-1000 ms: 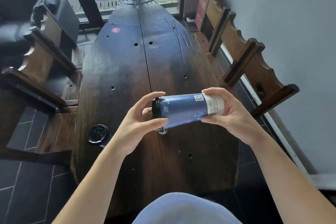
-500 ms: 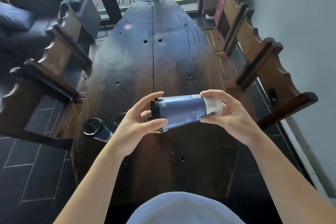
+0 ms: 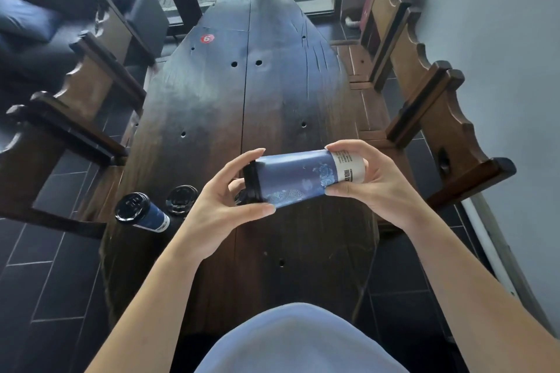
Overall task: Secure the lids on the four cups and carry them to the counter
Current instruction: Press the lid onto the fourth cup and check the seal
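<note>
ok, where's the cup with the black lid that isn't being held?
Head view, lower left: the lidded cup stands at the left edge of the table, beside another black lid, left of the left hand.

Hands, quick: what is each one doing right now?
Left hand: grips the lid end of the blue cup.
Right hand: grips the cup's base.
</note>
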### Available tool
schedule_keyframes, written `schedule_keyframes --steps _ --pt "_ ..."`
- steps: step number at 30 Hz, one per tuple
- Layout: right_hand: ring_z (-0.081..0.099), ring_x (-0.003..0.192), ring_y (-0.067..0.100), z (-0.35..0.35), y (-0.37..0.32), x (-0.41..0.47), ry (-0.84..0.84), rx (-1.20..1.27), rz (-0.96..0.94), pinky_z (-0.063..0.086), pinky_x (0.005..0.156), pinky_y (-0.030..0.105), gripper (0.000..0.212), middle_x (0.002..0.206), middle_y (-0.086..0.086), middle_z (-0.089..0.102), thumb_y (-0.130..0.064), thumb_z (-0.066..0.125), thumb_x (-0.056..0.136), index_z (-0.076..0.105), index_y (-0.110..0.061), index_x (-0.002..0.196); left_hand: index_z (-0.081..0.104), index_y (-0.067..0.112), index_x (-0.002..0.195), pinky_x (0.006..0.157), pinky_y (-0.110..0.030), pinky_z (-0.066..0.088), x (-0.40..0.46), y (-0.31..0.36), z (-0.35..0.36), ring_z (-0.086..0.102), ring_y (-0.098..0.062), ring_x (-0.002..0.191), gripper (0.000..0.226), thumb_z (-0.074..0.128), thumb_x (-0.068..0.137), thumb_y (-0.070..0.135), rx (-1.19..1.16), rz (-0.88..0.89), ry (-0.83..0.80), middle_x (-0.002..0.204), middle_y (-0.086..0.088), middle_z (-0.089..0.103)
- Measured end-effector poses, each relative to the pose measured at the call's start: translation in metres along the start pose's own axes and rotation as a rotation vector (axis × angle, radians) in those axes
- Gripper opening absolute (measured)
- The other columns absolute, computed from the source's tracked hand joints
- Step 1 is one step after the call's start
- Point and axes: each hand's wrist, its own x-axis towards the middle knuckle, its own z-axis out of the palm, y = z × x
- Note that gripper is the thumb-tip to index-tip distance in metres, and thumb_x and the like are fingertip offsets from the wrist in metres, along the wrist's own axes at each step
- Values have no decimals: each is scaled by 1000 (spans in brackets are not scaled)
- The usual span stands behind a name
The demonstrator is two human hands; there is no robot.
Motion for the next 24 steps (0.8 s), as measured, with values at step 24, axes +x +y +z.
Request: schedule_keyframes --steps 24 --pt "63 118 16 55 -24 5 111 -167 -81 61 78 22 69 118 -18 60 -47 91 71 55 -33 129 56 32 150 90 -38 63 -3 23 -49 66 -25 122 87 91 73 10 -19 72 -123 139 -2 65"
